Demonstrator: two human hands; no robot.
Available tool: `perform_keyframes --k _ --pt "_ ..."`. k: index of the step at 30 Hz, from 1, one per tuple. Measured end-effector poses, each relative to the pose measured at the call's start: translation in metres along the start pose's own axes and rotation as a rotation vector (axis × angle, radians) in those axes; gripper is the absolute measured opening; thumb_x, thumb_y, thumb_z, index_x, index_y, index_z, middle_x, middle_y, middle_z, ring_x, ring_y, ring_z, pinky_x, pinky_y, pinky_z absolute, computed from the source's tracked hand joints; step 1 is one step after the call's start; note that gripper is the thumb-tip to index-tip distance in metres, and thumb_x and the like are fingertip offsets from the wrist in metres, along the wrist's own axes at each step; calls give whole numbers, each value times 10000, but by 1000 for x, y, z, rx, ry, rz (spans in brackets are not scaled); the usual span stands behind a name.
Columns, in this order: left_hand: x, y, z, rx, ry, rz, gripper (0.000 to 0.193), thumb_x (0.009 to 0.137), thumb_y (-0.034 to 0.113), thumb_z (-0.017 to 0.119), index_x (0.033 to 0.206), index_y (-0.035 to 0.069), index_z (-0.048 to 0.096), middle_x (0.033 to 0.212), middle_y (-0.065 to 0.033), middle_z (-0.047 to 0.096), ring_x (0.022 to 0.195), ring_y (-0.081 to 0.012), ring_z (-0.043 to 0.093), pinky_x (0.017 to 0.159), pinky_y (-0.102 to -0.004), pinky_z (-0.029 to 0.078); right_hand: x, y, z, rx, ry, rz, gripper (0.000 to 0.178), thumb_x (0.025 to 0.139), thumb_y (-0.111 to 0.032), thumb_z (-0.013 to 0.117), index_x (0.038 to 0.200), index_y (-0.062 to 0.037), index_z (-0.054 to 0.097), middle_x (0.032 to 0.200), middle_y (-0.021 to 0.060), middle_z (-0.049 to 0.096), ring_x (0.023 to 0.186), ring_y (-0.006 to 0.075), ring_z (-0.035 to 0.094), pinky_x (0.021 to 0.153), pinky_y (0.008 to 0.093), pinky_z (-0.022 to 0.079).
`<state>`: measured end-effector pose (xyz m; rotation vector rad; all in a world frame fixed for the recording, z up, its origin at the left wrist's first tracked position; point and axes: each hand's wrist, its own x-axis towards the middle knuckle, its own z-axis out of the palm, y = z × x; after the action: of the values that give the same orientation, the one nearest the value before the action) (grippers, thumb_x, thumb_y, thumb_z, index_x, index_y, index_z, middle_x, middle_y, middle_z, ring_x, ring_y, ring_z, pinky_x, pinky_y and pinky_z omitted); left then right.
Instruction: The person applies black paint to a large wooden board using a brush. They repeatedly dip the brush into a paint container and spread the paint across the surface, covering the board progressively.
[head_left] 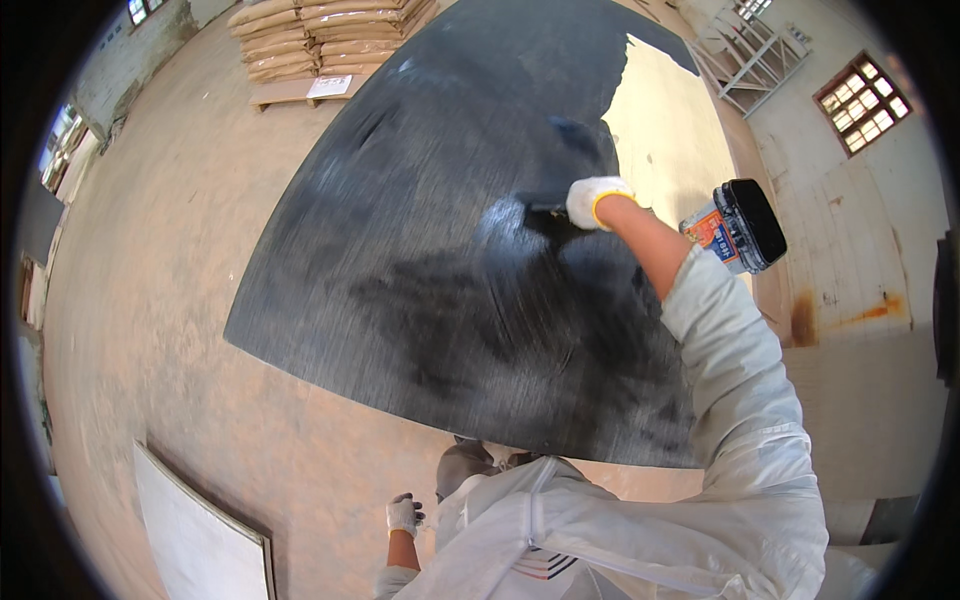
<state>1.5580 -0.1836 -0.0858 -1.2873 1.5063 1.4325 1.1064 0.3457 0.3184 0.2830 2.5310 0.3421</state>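
Head view looks down on one large board (420, 260) lying on the floor (160, 280), most of it coated black, one bare pale patch at its far right. The right hand (595, 201), in a white glove, is clamped on one brush (545, 208) whose head touches the wet black surface near the board's middle. The left hand (404, 514), also gloved, hangs near the body at the near edge, loosely curled and holding nothing visible. One paint can (735, 228) stands right of the board. One stack of sacks (320, 35) lies far left; one white panel (200, 535) lies near left.
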Motion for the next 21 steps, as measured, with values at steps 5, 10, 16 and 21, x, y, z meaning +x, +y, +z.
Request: perform_keyframes --k 5,10,16,21 --pt "4 20 16 36 -45 31 421 1013 95 504 1415 22 608 864 -179 734 469 -264 628 382 -377 460 46 55 34 -59 -69 1 367 909 -116 587 1184 11 795 1209 200 793 1129 381 774 932 523 589" --pt "9 18 21 42 -67 11 410 1018 109 527 1405 12 618 876 -199 740 468 -276 636 382 -387 456 40 105 75 -133 -90 -107 383 900 -139 587 1187 -1 800 1219 206 792 1150 391 769 929 508 600" --pt "6 -10 1 38 14 -79 344 1023 101 536 1339 16 643 842 -212 740 447 -291 622 379 -416 458 -34 90 48 41 -31 -43 420 942 -240 552 1239 -73 798 1316 188 757 1248 384 717 1050 511 560" --pt "6 -3 -10 37 25 -67 362 1021 107 530 1357 29 641 856 -203 743 454 -285 627 382 -415 464 -43 90 55 -67 -8 -112 445 984 -302 542 1378 -210 728 1319 162 753 1265 368 701 1075 498 555"
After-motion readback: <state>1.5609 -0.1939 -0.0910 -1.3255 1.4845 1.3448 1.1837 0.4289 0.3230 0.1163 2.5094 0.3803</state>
